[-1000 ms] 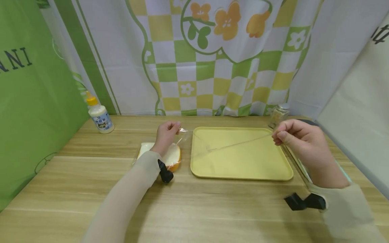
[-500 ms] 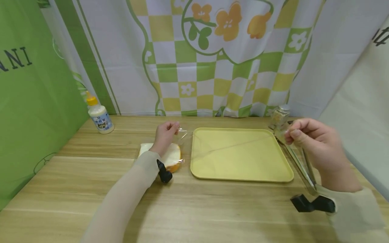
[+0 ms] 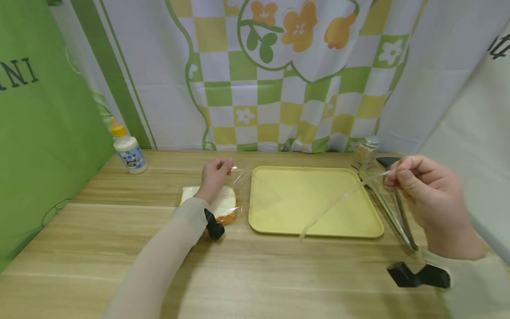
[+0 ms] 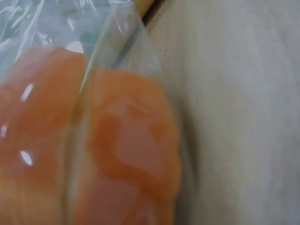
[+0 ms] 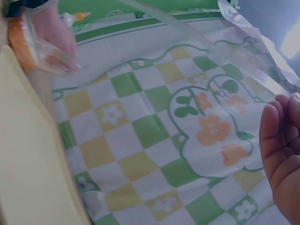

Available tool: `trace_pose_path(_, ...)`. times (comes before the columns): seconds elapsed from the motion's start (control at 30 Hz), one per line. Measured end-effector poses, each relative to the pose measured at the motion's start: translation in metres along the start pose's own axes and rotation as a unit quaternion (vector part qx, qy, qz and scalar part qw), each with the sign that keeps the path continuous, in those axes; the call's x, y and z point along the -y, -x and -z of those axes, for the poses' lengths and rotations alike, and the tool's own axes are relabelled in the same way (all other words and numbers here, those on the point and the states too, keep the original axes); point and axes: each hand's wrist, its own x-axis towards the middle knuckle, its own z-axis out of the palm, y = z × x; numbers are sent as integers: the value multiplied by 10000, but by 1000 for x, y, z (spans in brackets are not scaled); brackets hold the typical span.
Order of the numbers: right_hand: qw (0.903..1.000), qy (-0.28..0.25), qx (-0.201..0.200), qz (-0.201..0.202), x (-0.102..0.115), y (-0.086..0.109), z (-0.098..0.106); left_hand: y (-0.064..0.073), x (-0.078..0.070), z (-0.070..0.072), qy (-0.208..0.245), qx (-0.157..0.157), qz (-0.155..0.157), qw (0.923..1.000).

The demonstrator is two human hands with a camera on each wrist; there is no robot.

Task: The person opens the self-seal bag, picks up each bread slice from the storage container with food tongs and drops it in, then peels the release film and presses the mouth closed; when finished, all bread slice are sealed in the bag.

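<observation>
Bread slices [image 3: 226, 204] lie in a clear plastic bag [image 3: 241, 176] on the table, left of the yellow tray [image 3: 314, 201]. My left hand [image 3: 213, 179] pinches the bag near its open end, its forearm passing over the bread. The left wrist view gives the orange-brown crusts [image 4: 133, 145] of two slices up close through the shiny film. Over the tray's right side, my right hand [image 3: 434, 201] pinches one end of a thin clear plastic strip [image 3: 342, 197]. The strip's other end hangs down to the left, past the tray's front edge in the head view.
A white squeeze bottle [image 3: 130, 153] with a yellow cap stands at the back left. Behind the tray's right corner is a glass jar [image 3: 365, 153]. Metal tongs [image 3: 392, 217] lie along the tray's right side. Patterned curtain [image 3: 279, 88] hangs behind the table.
My right hand has moved right and slightly toward me. The strip, earlier stretched taut toward the bag, now dangles loose from the right hand. My left hand has stayed at the bag.
</observation>
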Motion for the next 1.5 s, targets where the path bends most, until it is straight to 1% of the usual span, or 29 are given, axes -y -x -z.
trace_pose_path(0.07, 9999, 119, -40, -93, -5, 4, -2, 0, 0, 1, 0, -11, -24, 10000)
trace_pose_path(0.13, 9982, 488, -226, -283, -10, 11, -6, 0, 1, 1, 14, -35, -49, 10000)
trace_pose_path(0.23, 9920, 983, -424, -672, -19, 23, -11, 0, 1, 0, 37, -70, -42, 10000)
trace_pose_path(0.33, 9767, 1704, -404, -1237, -24, 36, -11, 0, 1, 0, 54, -81, 19, 10000)
trace_pose_path(0.4, 9621, 2122, -305, -1685, -26, 44, -8, 0, 1, 0, 48, -85, 53, 9999)
trace_pose_path(0.43, 9531, 2330, -244, -1916, -26, 47, -5, 1, 0, 0, 17, -75, 70, 9999)
trace_pose_path(0.47, 9409, 2593, -208, -2168, -26, 51, -3, 1, 0, 0, 12, -74, 87, 9999)
trace_pose_path(0.53, 9130, 3137, -112, -2607, -25, 57, 3, 1, 0, 0, 7, -35, 109, 9999)
trace_pose_path(0.6, 8790, 3727, -29, -2973, -22, 61, 9, 2, 0, -1, -14, 1, 132, 9999)
trace_pose_path(0.67, 8400, 4246, 32, -3377, -20, 63, 12, 2, 0, -1, -26, 15, 141, 9999)
trace_pose_path(0.7, 8244, 4385, 79, -3579, -18, 65, 14, 2, 0, -1, -39, 19, 152, 9999)
trace_pose_path(0.73, 8119, 4474, 143, -3747, -18, 66, 17, 2, 0, -1, -50, 26, 161, 9999)
trace_pose_path(0.77, 8031, 4484, 214, -3919, -17, 68, 19, 1, 0, -1, -88, 20, 157, 9998)
trace_pose_path(0.8, 7968, 4453, 297, -4074, -17, 70, 21, 1, 0, -1, -98, 12, 173, 9998)
trace_pose_path(0.87, 7883, 4330, 469, -4347, -17, 75, 26, 1, 0, -1, -106, -14, 172, 9998)
trace_pose_path(0.93, 7842, 4187, 583, -4542, -18, 79, 31, 1, 1, -1, -125, -38, 158, 9998)
trace_pose_path(1.03, 7696, 4142, 644, -4817, -19, 82, 36, 1, 0, -1, -119, -100, 123, 9998)
trace_pose_path(1.13, 7563, 4174, 667, -4994, -20, 83, 39, 2, 0, -1, -85, -130, 105, 9998)
trace_pose_path(1.2, 7516, 4180, 671, -5058, -21, 82, 40, 2, 0, -1, -97, -128, 120, 9998)
trace_pose_path(1.23, 7507, 4174, 658, -5079, -21, 82, 41, 2, 0, -1, -102, -126, 116, 9998)
trace_pose_path(1.33, 7528, 4178, 602, -5050, -22, 80, 41, 1, 1, -1, -133, -107, 142, 9998)
trace_pose_path(1.47, 7599, 4277, 669, -4850, -21, 72, 40, 0, 1, -1, -147, -103, 102, 9998)
trace_pose_path(1.5, 7636, 4278, 695, -4786, -20, 69, 40, 0, 1, -1, -173, -99, 89, 9998)
